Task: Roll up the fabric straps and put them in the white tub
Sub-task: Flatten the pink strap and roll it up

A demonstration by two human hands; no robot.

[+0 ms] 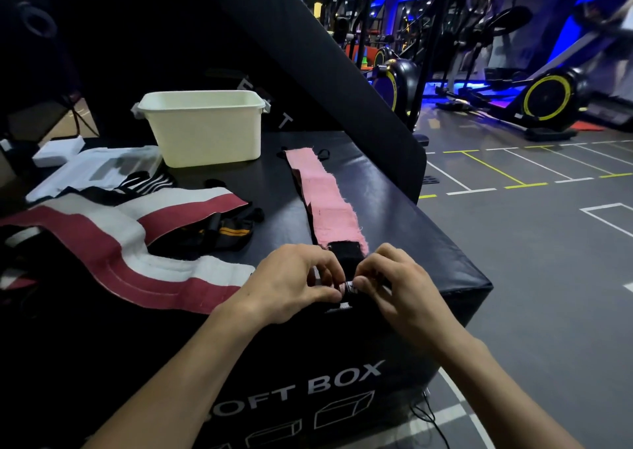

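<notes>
A pink strap lies stretched out lengthwise on the black soft box, its near end black. My left hand and my right hand both pinch that near end at the box's front edge, where a small tight roll shows between the fingertips. The white tub stands at the back of the box, apart from the strap, and looks empty. Two wide maroon-and-white straps lie unrolled on the left.
Black wrist wraps with orange stripes lie between the maroon straps. White packaging and a black-and-white striped strap sit left of the tub. A slanted black pad rises behind. Gym machines and marked floor lie to the right.
</notes>
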